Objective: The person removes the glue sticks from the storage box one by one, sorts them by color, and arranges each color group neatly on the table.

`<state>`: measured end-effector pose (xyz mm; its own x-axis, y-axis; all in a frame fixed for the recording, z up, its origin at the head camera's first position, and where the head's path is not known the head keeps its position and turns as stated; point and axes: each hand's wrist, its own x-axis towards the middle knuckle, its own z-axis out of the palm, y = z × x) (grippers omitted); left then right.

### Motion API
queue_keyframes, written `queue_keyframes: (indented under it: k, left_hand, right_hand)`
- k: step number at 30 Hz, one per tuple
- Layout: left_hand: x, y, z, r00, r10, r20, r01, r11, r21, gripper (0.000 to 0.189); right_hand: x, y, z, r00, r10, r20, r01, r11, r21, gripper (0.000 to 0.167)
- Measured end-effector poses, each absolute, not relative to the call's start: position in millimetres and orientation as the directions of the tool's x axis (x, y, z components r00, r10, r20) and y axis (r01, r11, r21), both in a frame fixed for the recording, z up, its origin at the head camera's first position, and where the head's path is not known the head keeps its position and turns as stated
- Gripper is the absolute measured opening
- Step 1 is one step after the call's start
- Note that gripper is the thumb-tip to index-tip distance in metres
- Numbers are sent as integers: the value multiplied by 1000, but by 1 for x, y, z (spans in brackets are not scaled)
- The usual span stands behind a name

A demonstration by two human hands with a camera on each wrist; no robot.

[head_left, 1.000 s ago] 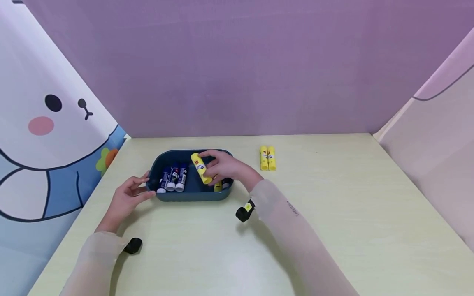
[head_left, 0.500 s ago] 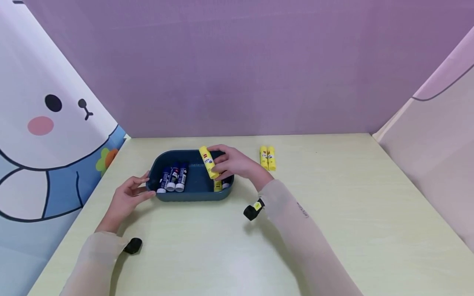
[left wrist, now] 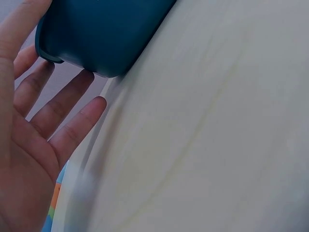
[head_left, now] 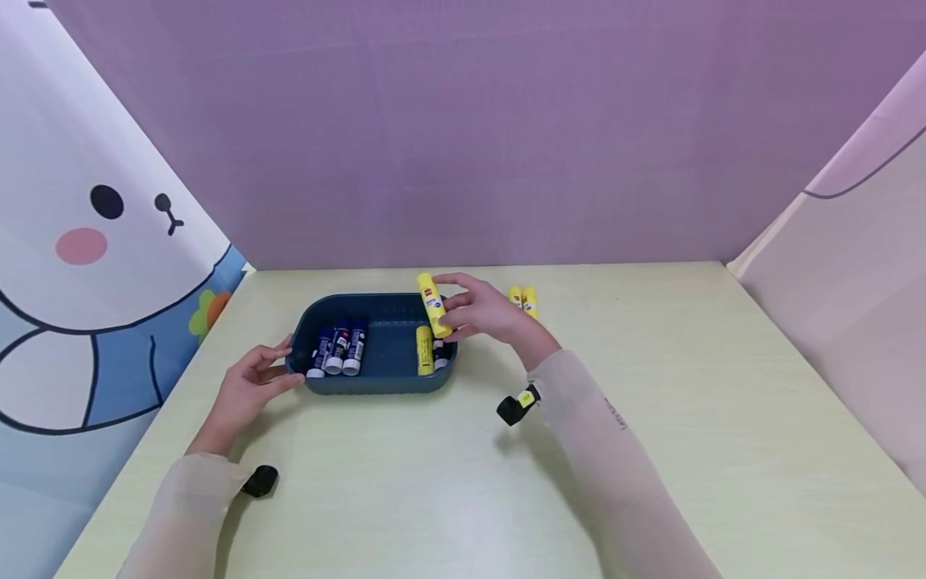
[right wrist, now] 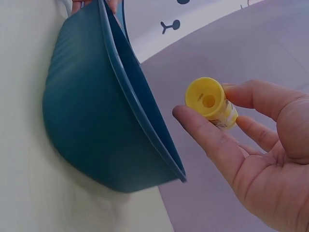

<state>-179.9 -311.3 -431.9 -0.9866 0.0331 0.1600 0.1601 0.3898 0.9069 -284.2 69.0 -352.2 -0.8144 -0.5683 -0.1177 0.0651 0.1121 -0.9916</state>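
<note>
My right hand [head_left: 486, 310] pinches a yellow glue stick [head_left: 433, 304], tilted above the right end of a dark teal bin [head_left: 376, 384]. In the right wrist view, the hollow yellow end of this glue stick [right wrist: 205, 99] faces the camera. My left hand [head_left: 249, 390] touches the bin's left end, its fingers spread and fairly straight in the left wrist view. Three navy glue sticks [head_left: 338, 347] with white ends lie at the left inside the bin. Another yellow glue stick [head_left: 424, 351] and a navy one [head_left: 440, 354] lie at its right, partly hidden.
Two more yellow glue sticks [head_left: 530, 301] stand or lie side by side at the back of the pale table [head_left: 405, 482], partly behind my right hand. A purple backdrop [head_left: 463, 137] rises at the table's far edge, with a cartoon-printed panel [head_left: 94, 305] on the left.
My right hand has moved back and to the right with the yellow glue stick, from over the bin's middle to its right end, uncovering the glue sticks there. The left hand stays still.
</note>
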Motion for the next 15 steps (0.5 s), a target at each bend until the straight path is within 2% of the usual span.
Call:
queue_keyframes:
  k: [15]
  left_hand:
    - [-181, -309, -430, -987, 26, 158, 155, 399, 904, 44]
  right_hand:
    - [-292, 112, -357, -866, -487, -114, 81, 88, -993, 73]
